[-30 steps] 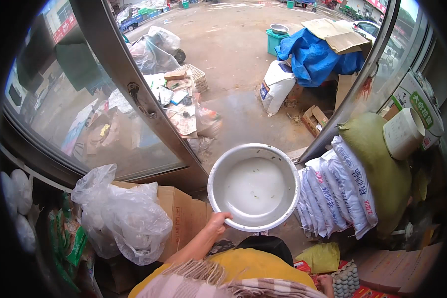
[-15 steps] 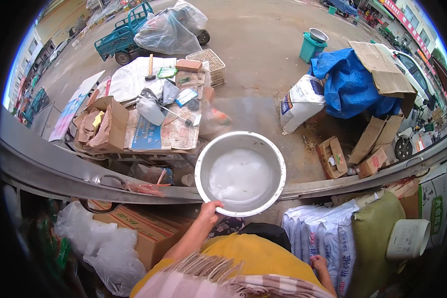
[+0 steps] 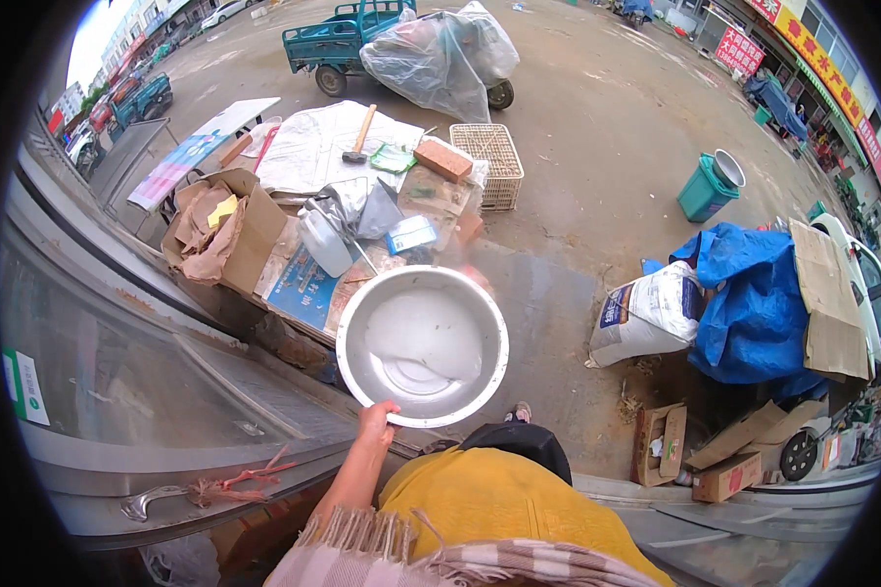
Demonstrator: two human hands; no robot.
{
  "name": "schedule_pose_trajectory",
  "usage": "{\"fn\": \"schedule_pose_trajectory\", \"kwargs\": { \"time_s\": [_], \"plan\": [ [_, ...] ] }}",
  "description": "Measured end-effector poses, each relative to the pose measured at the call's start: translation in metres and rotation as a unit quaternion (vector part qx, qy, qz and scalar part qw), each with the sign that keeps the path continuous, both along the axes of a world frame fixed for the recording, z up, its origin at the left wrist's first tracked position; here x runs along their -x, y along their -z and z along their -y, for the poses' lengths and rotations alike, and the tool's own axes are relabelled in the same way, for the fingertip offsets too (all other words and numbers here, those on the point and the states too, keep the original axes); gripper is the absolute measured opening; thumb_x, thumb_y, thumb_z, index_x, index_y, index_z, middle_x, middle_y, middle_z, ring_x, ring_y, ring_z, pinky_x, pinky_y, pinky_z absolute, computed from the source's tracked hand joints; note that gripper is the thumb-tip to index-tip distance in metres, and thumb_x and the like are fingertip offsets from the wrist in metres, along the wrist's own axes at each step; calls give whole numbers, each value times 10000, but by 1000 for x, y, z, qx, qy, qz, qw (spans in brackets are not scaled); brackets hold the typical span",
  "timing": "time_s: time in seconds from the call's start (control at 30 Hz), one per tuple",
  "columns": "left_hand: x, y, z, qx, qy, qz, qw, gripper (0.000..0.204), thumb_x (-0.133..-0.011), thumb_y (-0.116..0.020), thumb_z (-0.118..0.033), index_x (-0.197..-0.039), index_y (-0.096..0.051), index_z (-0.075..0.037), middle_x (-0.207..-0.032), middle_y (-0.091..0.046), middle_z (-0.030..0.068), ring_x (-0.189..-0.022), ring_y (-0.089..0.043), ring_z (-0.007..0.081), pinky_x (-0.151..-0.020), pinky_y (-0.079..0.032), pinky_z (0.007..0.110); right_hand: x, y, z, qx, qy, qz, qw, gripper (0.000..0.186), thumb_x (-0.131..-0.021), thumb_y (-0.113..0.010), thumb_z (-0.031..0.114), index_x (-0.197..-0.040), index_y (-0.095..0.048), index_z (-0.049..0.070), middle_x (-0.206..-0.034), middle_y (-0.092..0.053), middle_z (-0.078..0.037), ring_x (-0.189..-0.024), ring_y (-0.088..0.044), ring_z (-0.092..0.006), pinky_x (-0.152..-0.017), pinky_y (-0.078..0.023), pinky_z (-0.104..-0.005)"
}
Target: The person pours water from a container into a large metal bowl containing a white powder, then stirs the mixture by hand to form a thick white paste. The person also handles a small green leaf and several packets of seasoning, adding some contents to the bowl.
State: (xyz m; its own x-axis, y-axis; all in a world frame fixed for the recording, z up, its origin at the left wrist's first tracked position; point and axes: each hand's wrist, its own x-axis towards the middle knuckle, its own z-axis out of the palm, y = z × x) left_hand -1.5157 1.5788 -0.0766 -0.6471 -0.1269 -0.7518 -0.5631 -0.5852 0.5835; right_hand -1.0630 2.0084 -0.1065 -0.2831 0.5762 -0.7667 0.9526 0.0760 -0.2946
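Door handle (image 3: 149,503) and frayed red cord (image 3: 210,489) sit side by side at the lower left; contact with either one could snag a passing arm. Next, an open carton (image 3: 255,230) stands at the left end of a cluttered surface (image 3: 289,318), followed by a translucent jug (image 3: 323,245) and a hammer (image 3: 359,147). The left hand (image 3: 374,421) has its grip closed on the lower-left rim of a round silvery basin (image 3: 492,342). The basin is located ahead of the yellow garment (image 3: 509,499) and, in this view, overlaps the near right corner of the surface; whether the two touch cannot be determined. Caution: visible support is one-sided, so the basin may tip toward its far right side if the grip loosens or twists. Contents appear to be shallow, cloudy liquid (image 3: 421,333); a tilt or knock could spill it. The right hand is out of view, and the state of its grip cannot be determined. Right of the basin's center, a shoe (image 3: 521,413) rests near wet-looking ground (image 3: 548,382); spillage could reduce footing. Farther right, a white sack (image 3: 646,313) and a small carton (image 3: 644,440) present trip hazards if the basin obstructs the downward view.
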Motion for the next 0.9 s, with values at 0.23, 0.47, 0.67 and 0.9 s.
{"fn": "schedule_pose_trajectory", "kwargs": {
  "time_s": [0.23, 0.47, 0.67, 0.9],
  "plan": [
    [57, 49, -69, 11, -138, -1, 990, 428, -564, -507, 122, -986, -452, 81, -911, -491, 168, -797, -531, 327, -649, -499, 498, 215, 51, -207, -21, -150, -36, 988, 55, -752, -500, -22, -769, -553, -17, -593, -555, -111, -479, -550, -228, -433, -475, -338],
    [126, 78, -120, -17, -205, 50, 977, 487, -573, -494, 123, -1051, -434, 50, -974, -492, 169, -880, -524, 352, -762, -470, 540, 475, 53, -294, 109, -112, -129, 979, 132, -785, -465, -24, -884, -544, 12, -645, -571, -79, -488, -562, -169, -465, -484, -282],
    [236, 108, -147, -38, -231, 60, 970, 501, -567, -494, 125, -1057, -426, 44, -993, -478, 166, -893, -519, 345, -732, -488, 527, 600, 68, -302, 125, -113, -50, 984, 111, -792, -498, -11, -888, -552, -2, -690, -591, -96, -515, -585, -191, -480, -503, -303],
    [381, 148, -143, -11, -277, 11, 961, 520, -563, -490, 123, -1071, -412, 44, -996, -484, 165, -886, -524, 352, -724, -494, 499, 817, 75, -275, 99, -373, -55, 921, 130, -748, -531, 1, -853, -599, -36, -690, -611, -107, -532, -586, -164, -500, -490, -278]
  ]
}}
